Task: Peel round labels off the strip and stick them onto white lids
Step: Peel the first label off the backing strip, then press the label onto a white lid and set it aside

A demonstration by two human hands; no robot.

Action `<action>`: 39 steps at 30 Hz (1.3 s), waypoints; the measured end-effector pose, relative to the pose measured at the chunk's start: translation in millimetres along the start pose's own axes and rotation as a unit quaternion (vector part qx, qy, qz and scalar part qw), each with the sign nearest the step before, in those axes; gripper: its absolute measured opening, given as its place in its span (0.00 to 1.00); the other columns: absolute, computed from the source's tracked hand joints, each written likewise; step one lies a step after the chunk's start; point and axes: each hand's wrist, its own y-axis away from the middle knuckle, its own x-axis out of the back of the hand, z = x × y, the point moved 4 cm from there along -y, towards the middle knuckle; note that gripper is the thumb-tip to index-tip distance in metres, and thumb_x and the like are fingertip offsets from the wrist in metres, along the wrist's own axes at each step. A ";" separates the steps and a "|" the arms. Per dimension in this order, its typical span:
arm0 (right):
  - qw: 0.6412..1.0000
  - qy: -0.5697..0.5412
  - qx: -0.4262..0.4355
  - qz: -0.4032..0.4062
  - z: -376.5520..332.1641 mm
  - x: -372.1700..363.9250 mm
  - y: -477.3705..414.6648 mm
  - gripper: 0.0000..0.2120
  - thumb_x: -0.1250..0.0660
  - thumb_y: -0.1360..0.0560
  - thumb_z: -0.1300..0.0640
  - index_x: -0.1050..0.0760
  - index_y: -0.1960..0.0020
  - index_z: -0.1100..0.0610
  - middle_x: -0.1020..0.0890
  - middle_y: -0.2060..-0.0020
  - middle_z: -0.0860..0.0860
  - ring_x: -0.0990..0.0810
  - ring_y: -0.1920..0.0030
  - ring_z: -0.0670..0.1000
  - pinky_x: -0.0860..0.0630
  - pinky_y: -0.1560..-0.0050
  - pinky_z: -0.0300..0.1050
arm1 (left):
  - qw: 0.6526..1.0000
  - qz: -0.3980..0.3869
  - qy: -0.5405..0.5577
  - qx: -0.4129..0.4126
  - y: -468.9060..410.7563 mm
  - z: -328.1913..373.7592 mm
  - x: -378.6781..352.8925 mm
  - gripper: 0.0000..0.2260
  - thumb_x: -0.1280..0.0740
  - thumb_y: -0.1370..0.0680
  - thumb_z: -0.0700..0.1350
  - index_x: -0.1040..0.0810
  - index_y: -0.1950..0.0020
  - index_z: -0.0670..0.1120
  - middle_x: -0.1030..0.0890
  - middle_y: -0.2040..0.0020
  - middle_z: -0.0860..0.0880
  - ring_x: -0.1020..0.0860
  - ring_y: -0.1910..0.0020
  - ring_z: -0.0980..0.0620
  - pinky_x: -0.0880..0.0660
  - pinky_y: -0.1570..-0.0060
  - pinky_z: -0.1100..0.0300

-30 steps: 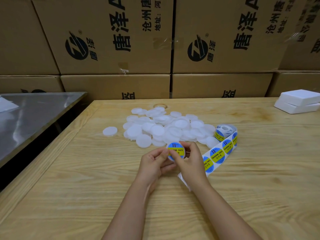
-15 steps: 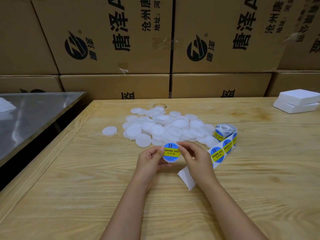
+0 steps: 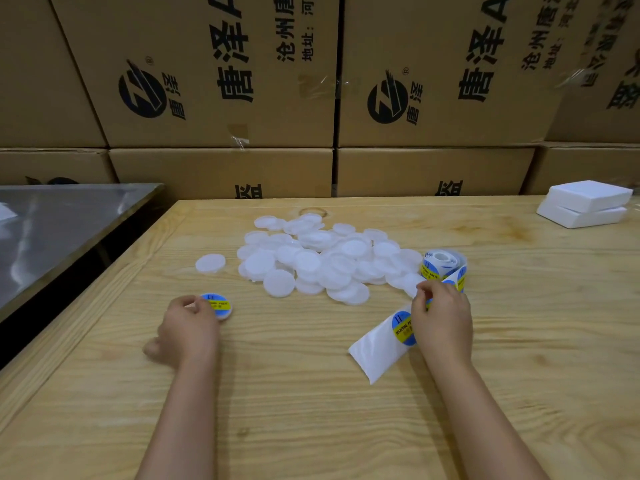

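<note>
The two hands have separated. A moment ago they were together in the middle of the bench (image 3: 311, 393), pressing a blue and yellow label on a lid. Now the left hand (image 3: 188, 329) has carried this labelled lid (image 3: 217, 305) toward the left edge of the bench. Its fingers are curled around the lid's left side, and the lid appears to be resting on the wood or very close to it; I cannot tell if the grip is released or not. I judge that this lid is finished and is being put aside, apart from the others.

The right hand (image 3: 441, 318) has gone back to the label strip (image 3: 384, 341), which lies to the right of the pile and runs back to the roll (image 3: 441, 265). The thumb and forefinger are pinched together at the strip, just beyond the next label (image 3: 403, 328). The hand hides whether an edge is lifted.

The pile of white lids (image 3: 322, 258) lies in the middle of the bench toward its far edge, with one single lid (image 3: 210, 263) a little to its left. All of these are blank, so most of the task seems to remain. Next would probably be to peel a label and take a blank lid.
</note>
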 end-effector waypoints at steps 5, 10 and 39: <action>0.998 -0.046 -0.033 0.004 8.5 -1.5 -1.9 0.11 0.41 0.24 0.65 0.21 0.48 0.63 0.19 0.52 0.59 0.25 0.48 0.61 0.30 0.51 0.50 | 0.997 0.021 -0.075 -0.005 -3.4 -0.2 -0.4 0.15 0.40 0.21 0.48 0.27 0.36 0.45 0.23 0.41 0.38 0.32 0.38 0.39 0.45 0.37 0.46; 0.994 -0.078 -0.073 -0.011 13.9 -6.0 -2.5 0.12 0.41 0.24 0.65 0.21 0.46 0.61 0.18 0.51 0.57 0.23 0.48 0.60 0.30 0.55 0.47 | 0.967 0.021 0.040 -0.251 21.9 36.8 -6.4 0.15 0.39 0.23 0.41 0.25 0.38 0.40 0.21 0.42 0.39 0.25 0.44 0.38 0.33 0.43 0.47; 0.983 -0.024 0.080 -0.163 0.2 -35.6 10.6 0.08 0.28 0.28 0.57 0.22 0.52 0.60 0.21 0.54 0.51 0.26 0.52 0.52 0.37 0.56 0.37 | 0.737 -0.361 -0.071 -0.567 159.3 59.6 -83.1 0.19 0.41 0.22 0.51 0.33 0.30 0.53 0.28 0.34 0.58 0.33 0.34 0.58 0.41 0.34 0.60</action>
